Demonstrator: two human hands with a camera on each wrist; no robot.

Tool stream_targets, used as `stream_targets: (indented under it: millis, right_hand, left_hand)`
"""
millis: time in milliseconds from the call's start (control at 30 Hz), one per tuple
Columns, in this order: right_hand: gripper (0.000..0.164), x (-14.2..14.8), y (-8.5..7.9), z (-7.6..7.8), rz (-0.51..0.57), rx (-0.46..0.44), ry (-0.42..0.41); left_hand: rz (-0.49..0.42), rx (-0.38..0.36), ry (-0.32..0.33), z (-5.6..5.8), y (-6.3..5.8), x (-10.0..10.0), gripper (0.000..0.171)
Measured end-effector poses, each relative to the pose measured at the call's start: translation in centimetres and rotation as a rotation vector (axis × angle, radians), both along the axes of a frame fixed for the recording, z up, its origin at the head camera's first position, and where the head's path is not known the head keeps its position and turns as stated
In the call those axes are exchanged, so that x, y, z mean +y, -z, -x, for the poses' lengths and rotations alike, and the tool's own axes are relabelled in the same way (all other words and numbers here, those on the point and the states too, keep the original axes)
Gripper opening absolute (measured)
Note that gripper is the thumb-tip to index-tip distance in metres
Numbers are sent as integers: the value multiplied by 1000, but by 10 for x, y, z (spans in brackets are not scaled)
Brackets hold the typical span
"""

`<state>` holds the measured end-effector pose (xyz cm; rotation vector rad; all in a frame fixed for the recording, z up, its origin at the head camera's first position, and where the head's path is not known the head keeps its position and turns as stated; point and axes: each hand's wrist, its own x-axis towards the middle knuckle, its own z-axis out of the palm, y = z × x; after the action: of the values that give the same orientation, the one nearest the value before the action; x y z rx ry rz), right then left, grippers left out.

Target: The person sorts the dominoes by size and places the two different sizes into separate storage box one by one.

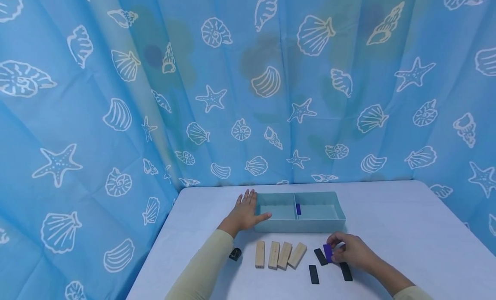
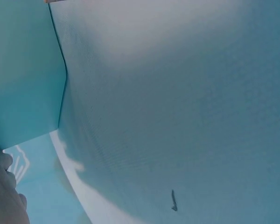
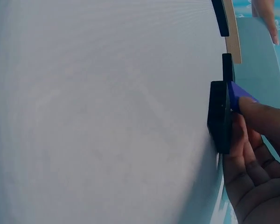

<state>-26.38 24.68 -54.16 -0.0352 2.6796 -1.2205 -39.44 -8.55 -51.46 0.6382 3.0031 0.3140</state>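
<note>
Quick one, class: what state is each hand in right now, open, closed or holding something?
Left hand: open, resting against the left end of the divided box.
Right hand: holding a purple block, pinched.

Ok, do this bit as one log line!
right hand: pinches purple piece; left hand: at left end of box; box: another purple piece inside; table: four wooden blocks, three black strips

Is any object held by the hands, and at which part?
The right hand pinches a purple piece at its side nearest the palm; exact contacts are partly hidden. The left hand touches the left end of the box.
</note>
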Motion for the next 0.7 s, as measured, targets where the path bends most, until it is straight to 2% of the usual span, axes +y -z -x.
stream_targets:
  millis: [233, 400, 700]
  right_hand:
    - [38, 4, -5, 1, 21, -18, -2]
    - [36, 7, -9, 4, 44, -48, -12]
    - [37, 10, -16, 5, 87, -35, -27]
  left_hand:
    - [36, -14, 0, 0, -3, 0, 106]
    - [47, -16, 2, 0, -5, -1, 115]
    - [41, -14, -2, -4, -6, 0, 118]
